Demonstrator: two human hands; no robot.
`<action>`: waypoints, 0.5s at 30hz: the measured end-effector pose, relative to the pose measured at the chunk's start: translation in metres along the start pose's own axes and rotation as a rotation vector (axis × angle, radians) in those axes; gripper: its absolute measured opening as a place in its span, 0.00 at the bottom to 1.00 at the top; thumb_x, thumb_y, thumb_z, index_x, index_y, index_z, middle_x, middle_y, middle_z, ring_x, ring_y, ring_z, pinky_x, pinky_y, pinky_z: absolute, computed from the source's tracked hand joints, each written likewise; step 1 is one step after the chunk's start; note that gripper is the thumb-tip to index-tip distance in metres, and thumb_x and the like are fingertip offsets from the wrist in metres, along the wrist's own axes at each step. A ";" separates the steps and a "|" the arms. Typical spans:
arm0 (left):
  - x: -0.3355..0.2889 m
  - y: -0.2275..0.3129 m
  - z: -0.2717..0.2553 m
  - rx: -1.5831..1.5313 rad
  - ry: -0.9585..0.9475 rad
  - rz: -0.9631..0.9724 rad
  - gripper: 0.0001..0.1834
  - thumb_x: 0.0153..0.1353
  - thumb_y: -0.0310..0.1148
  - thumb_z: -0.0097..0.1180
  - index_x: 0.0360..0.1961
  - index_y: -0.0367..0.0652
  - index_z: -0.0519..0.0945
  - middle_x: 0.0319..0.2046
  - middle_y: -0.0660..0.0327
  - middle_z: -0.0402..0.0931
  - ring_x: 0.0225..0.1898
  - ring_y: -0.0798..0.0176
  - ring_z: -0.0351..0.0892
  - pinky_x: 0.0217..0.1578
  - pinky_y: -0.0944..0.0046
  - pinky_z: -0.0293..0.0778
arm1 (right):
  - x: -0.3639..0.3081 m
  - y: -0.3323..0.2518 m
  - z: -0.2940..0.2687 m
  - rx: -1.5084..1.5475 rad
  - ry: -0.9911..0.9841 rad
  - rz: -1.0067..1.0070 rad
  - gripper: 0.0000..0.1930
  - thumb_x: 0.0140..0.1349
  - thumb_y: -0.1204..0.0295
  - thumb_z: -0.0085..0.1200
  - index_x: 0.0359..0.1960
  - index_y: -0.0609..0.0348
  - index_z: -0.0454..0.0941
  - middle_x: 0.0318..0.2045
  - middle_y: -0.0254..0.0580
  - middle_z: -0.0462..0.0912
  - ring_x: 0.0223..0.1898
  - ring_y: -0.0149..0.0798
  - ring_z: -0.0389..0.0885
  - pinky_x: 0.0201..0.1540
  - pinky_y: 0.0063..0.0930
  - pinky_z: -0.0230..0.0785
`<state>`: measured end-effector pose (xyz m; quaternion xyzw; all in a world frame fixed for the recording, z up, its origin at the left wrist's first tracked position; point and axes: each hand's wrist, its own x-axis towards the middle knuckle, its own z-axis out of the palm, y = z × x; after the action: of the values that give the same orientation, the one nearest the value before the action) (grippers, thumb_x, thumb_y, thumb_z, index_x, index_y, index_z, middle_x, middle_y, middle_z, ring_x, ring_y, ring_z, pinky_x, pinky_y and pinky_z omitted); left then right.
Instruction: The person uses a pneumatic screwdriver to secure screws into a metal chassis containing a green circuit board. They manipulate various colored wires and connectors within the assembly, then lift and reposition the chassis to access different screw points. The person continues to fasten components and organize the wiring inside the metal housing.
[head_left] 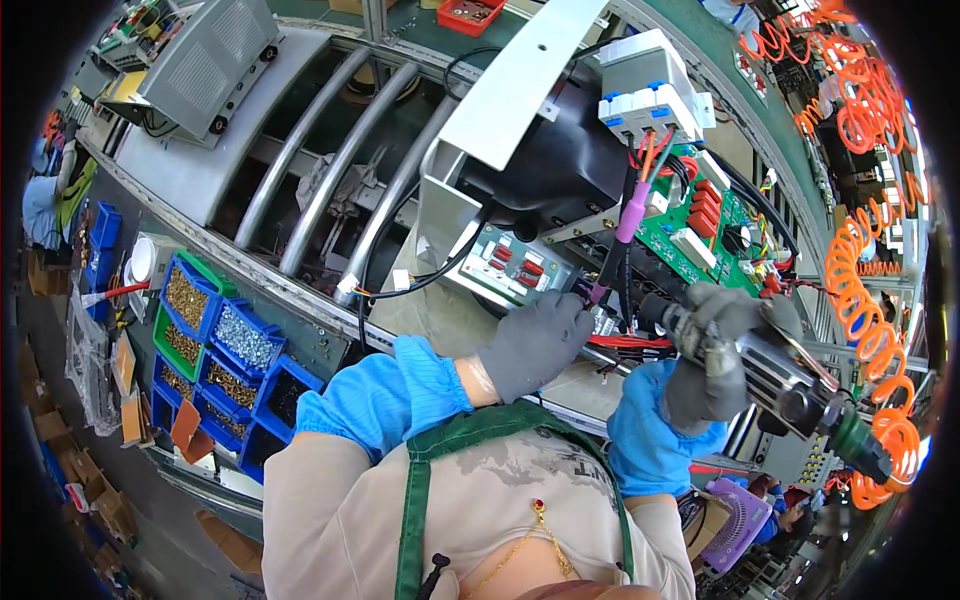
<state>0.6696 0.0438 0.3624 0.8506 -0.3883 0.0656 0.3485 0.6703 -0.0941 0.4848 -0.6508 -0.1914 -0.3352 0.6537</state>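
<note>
My left hand (535, 345), in a grey glove, has its fingers bent and pressed together at the lower end of a cable (628, 215) with a purple sleeve. The fingertips are partly hidden there. My right hand (708, 360), also gloved, is wrapped round a black power screwdriver (785, 385) with a green end. Its nose points left, towards the cable end. Beyond the hands is an open metal unit with a green circuit board (690, 240), a white breaker block (645, 105) and a smaller board (515, 270). Red wires (630, 342) lie between my hands.
Blue and green bins (240, 340) of small fasteners stand at the left. Metal rollers (325, 175) run beside the unit, and a grey cabinet (205, 65) stands farther back. Orange coiled hoses (850, 260) hang at the right. A pale metal panel (520, 85) rises from the unit.
</note>
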 end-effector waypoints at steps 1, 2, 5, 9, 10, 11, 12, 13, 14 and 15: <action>0.000 0.000 0.000 0.006 0.007 -0.001 0.13 0.47 0.29 0.51 0.36 0.40 0.71 0.32 0.58 0.67 0.36 0.56 0.71 0.29 0.61 0.72 | -0.004 0.003 0.006 -0.056 0.076 -0.008 0.26 0.50 0.78 0.62 0.51 0.61 0.66 0.19 0.39 0.75 0.20 0.37 0.75 0.34 0.40 0.73; 0.000 0.000 0.001 0.006 0.013 0.004 0.13 0.47 0.29 0.51 0.36 0.40 0.71 0.32 0.58 0.67 0.36 0.56 0.71 0.29 0.61 0.72 | -0.006 0.006 0.004 -0.042 0.057 -0.004 0.26 0.50 0.79 0.62 0.51 0.62 0.66 0.20 0.40 0.75 0.21 0.38 0.75 0.34 0.41 0.74; 0.001 -0.002 0.002 0.011 0.009 0.003 0.13 0.48 0.30 0.51 0.37 0.41 0.72 0.32 0.59 0.68 0.36 0.57 0.71 0.28 0.62 0.73 | -0.011 0.013 -0.002 -0.021 0.026 0.013 0.27 0.49 0.80 0.62 0.52 0.62 0.66 0.21 0.43 0.76 0.22 0.40 0.76 0.35 0.44 0.75; 0.000 -0.001 0.003 -0.002 0.000 -0.011 0.12 0.48 0.31 0.51 0.36 0.41 0.72 0.32 0.60 0.68 0.36 0.58 0.70 0.28 0.64 0.72 | -0.013 0.018 0.002 -0.091 0.026 0.024 0.28 0.48 0.79 0.64 0.52 0.61 0.65 0.23 0.44 0.77 0.23 0.41 0.78 0.34 0.44 0.76; 0.000 -0.002 0.003 -0.007 0.012 -0.011 0.12 0.48 0.31 0.51 0.36 0.42 0.72 0.31 0.60 0.68 0.35 0.58 0.70 0.28 0.64 0.72 | -0.014 0.019 0.002 -0.102 0.033 0.029 0.29 0.48 0.79 0.64 0.52 0.61 0.65 0.23 0.44 0.77 0.23 0.41 0.78 0.34 0.44 0.76; 0.000 -0.003 0.003 -0.017 0.010 -0.013 0.12 0.48 0.31 0.51 0.36 0.42 0.72 0.31 0.60 0.67 0.35 0.58 0.70 0.27 0.64 0.72 | -0.015 0.021 0.002 -0.113 0.041 0.034 0.29 0.47 0.78 0.64 0.52 0.61 0.65 0.23 0.44 0.77 0.24 0.41 0.78 0.34 0.44 0.76; -0.001 -0.003 0.003 -0.027 0.007 -0.014 0.11 0.49 0.31 0.51 0.35 0.42 0.73 0.31 0.60 0.67 0.35 0.59 0.70 0.27 0.64 0.72 | -0.015 0.020 0.004 -0.142 0.062 0.069 0.29 0.48 0.78 0.64 0.53 0.61 0.65 0.24 0.44 0.77 0.24 0.40 0.78 0.35 0.44 0.76; -0.001 -0.004 0.003 -0.037 0.003 -0.015 0.11 0.49 0.31 0.51 0.35 0.42 0.73 0.31 0.60 0.67 0.35 0.59 0.70 0.27 0.64 0.72 | -0.014 0.017 0.008 -0.171 0.083 0.104 0.30 0.48 0.78 0.64 0.53 0.60 0.64 0.24 0.44 0.77 0.25 0.40 0.78 0.36 0.44 0.76; 0.000 -0.004 0.004 -0.040 0.014 -0.022 0.10 0.49 0.31 0.51 0.34 0.42 0.72 0.30 0.60 0.67 0.35 0.59 0.70 0.26 0.64 0.72 | -0.014 0.017 0.010 -0.200 0.104 0.139 0.30 0.48 0.77 0.64 0.53 0.60 0.64 0.25 0.44 0.77 0.26 0.40 0.78 0.37 0.44 0.76; 0.000 -0.004 0.005 -0.042 0.026 -0.032 0.10 0.49 0.31 0.51 0.34 0.42 0.72 0.30 0.60 0.67 0.35 0.59 0.70 0.26 0.64 0.72 | -0.014 0.019 0.011 -0.205 0.109 0.160 0.30 0.48 0.77 0.63 0.54 0.60 0.64 0.25 0.43 0.77 0.27 0.39 0.78 0.38 0.44 0.76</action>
<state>0.6715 0.0423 0.3564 0.8482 -0.3715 0.0629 0.3723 0.6753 -0.0817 0.4624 -0.7084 -0.0678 -0.3345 0.6178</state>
